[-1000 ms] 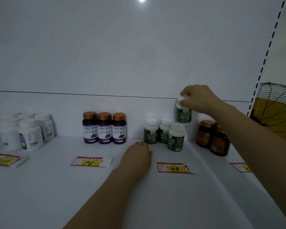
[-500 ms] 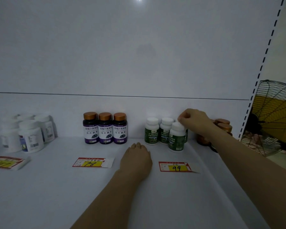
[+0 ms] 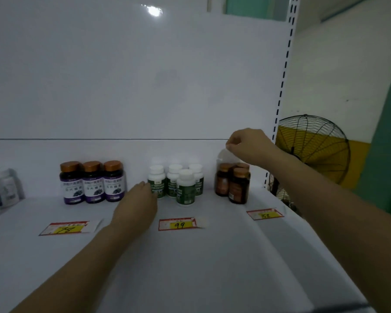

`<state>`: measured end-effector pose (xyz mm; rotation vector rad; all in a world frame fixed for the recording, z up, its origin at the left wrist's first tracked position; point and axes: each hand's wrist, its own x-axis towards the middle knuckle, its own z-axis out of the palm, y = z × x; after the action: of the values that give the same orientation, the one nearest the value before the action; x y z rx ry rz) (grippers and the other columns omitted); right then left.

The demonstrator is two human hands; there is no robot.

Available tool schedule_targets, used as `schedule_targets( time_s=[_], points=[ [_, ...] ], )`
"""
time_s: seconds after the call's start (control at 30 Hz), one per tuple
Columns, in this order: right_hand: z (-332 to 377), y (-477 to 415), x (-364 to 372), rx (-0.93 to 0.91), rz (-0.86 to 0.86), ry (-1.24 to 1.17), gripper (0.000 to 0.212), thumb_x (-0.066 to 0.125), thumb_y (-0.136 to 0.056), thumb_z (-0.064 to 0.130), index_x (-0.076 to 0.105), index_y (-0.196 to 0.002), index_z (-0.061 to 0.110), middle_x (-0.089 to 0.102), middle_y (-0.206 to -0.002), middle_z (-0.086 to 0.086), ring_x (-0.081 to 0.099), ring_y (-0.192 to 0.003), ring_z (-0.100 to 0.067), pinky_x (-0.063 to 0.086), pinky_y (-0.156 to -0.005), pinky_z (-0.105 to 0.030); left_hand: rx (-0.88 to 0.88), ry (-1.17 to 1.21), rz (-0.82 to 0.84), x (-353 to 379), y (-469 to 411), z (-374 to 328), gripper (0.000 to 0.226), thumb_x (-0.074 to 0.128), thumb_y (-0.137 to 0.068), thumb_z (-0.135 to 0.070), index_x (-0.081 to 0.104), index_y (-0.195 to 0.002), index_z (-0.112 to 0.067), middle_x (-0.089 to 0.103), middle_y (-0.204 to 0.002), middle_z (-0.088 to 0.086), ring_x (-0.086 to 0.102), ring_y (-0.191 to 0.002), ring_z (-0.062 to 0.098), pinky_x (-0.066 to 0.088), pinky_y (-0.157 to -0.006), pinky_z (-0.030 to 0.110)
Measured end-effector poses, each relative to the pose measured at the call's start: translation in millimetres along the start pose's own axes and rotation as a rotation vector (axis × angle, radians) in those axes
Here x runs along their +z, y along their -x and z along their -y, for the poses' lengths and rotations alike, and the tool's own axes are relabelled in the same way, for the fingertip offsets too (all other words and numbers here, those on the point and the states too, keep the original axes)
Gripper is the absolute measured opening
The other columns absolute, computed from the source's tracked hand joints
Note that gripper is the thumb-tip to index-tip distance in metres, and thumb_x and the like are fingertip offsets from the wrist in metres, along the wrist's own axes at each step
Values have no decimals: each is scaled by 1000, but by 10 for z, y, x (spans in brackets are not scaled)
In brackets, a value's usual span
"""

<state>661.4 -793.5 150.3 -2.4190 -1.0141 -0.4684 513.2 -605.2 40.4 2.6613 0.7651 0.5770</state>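
Several white-capped green bottles [image 3: 185, 188] stand in a cluster at the back of the white shelf [image 3: 190, 267]. My left hand [image 3: 138, 204] lies flat on the shelf with straight fingers, its fingertips at the side of the leftmost green bottle [image 3: 157, 180]. My right hand [image 3: 248, 145] hovers above and behind three brown bottles [image 3: 234, 185], its fingers curled with thumb against forefinger, and it holds nothing.
Three purple bottles with copper caps [image 3: 90, 181] stand left of the green ones, and white bottles [image 3: 2, 190] sit at the far left. Price tags [image 3: 181, 224] lie on the shelf in front of each group. A black-caged fan [image 3: 312, 150] stands beyond the shelf's right upright.
My right hand set a green bottle down behind the cluster, let go, then rose to the right over the brown bottles. My left hand slid forward to the leftmost green bottle.
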Motion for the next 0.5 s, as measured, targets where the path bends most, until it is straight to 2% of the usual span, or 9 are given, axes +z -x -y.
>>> schedule_targets(
  time_s=[0.23, 0.33, 0.5],
  points=[
    [-428, 62, -330, -35, 48, -12, 27, 50, -96, 21, 65, -113, 7, 63, -119, -7, 55, -111, -20, 38, -80, -20, 100, -46, -67, 67, 86, -1077, 32, 31, -101, -21, 48, -119, -1, 54, -121, 16, 51, -112, 30, 40, -89, 35],
    [-594, 88, -282, -58, 84, -51, 26, 50, -95, 20, 63, -115, 10, 61, -121, -6, 55, -110, -19, 39, -79, -21, 69, -39, -56, 297, 105, -1448, 29, 32, -100, -20, 49, -115, -2, 56, -118, 15, 54, -107, 30, 42, -84, 35],
    [-804, 77, 66, -30, 133, -211, 37, 52, -93, 21, 54, -129, 11, 54, -126, -13, 56, -106, -23, 45, -79, -26, 6, -94, 22, 764, 41, -1648, 25, 37, -96, -10, 51, -116, -3, 51, -123, 12, 51, -111, 27, 41, -91, 31]
  ],
)
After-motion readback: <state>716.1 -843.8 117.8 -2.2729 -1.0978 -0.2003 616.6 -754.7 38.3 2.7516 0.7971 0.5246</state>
